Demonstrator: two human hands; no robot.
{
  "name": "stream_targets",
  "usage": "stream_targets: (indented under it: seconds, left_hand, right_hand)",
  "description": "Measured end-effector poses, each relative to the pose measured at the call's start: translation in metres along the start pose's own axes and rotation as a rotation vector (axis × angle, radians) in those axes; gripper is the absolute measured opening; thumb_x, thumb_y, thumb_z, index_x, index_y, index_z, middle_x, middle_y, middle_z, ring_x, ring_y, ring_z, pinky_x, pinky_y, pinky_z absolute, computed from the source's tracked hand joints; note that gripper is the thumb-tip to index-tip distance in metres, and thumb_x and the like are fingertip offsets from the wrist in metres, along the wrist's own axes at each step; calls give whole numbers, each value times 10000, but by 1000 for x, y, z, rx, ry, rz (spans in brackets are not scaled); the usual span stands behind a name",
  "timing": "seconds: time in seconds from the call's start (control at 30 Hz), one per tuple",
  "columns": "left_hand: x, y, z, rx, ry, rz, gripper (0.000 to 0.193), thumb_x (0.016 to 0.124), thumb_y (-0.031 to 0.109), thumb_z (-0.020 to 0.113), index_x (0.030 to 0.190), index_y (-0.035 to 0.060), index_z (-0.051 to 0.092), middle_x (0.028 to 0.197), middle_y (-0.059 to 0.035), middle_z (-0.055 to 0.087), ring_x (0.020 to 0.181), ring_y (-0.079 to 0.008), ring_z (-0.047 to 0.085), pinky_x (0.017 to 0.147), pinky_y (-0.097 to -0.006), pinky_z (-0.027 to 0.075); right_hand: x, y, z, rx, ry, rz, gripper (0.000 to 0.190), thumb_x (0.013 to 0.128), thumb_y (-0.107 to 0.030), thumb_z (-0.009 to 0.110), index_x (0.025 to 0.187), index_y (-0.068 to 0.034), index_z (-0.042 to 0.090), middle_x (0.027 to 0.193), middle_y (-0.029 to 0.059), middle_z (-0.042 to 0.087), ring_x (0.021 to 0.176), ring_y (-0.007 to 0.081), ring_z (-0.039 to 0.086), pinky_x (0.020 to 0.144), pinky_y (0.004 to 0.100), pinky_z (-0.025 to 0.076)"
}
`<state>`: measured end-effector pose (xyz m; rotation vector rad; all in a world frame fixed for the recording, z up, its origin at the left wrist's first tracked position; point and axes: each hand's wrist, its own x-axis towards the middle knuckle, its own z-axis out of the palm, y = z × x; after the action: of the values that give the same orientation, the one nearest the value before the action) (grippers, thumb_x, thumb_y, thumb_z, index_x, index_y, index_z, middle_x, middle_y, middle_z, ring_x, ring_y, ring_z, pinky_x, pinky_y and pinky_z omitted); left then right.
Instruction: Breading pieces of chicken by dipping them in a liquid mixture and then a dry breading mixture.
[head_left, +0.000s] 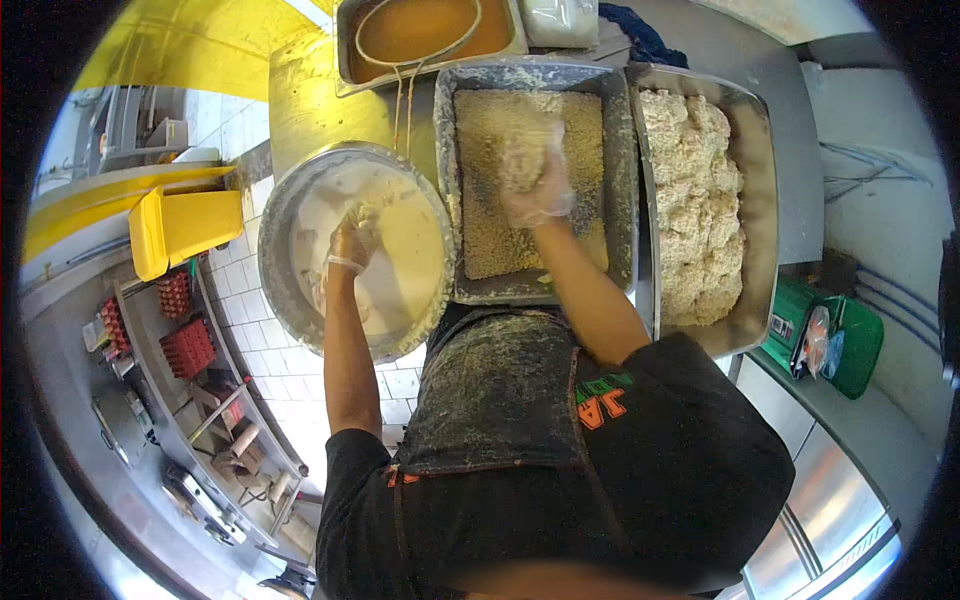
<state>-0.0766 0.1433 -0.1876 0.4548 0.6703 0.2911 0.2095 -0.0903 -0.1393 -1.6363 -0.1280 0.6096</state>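
Over a large round metal bowl (281, 300) of pale batter, my left hand (354, 238) wears a clear glove; its fingers reach into the bowl, and whether they hold a piece is unclear. My right hand (546, 187), also in a clear glove, is above the dark rectangular tray (621, 247) of yellowish breadcrumbs (491, 232). A crumb-coated piece of food (523, 165) lies in its fingers, blurred. To the right, a deep metal pan (761, 225) holds a heap of crumb-coated pieces (697, 210).
Behind the bowl stands a metal tray (341, 71) of orange liquid with a wire-rimmed strainer (480, 15) across it. A clear container (559, 22) and dark cloth (641, 34) lie farther back. A yellow bin (187, 229) stands left; a green crate (859, 345) sits right.
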Motion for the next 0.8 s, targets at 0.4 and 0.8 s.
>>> stream_targets:
  seconds: [0.4, 0.8]
  left_hand:
    - [-47, -5, 84, 872, 126, 105, 353, 987, 289, 446, 1133, 5, 594, 893, -21, 597, 768, -111, 566, 643, -213, 462]
    - [-90, -28, 94, 756, 150, 209, 78, 836, 28, 621, 913, 28, 615, 855, -31, 609, 768, -147, 584, 688, -269, 483]
  right_hand:
    - [91, -96, 41, -1033, -245, -313, 341, 947, -278, 420, 937, -29, 653, 912, 207, 664, 845, 402, 618, 826, 457, 488]
    - [-36, 24, -15, -692, -1030, 433, 661, 967, -549, 363, 1503, -173, 265, 1558, 91, 238, 1432, 228, 212, 1157, 358, 201]
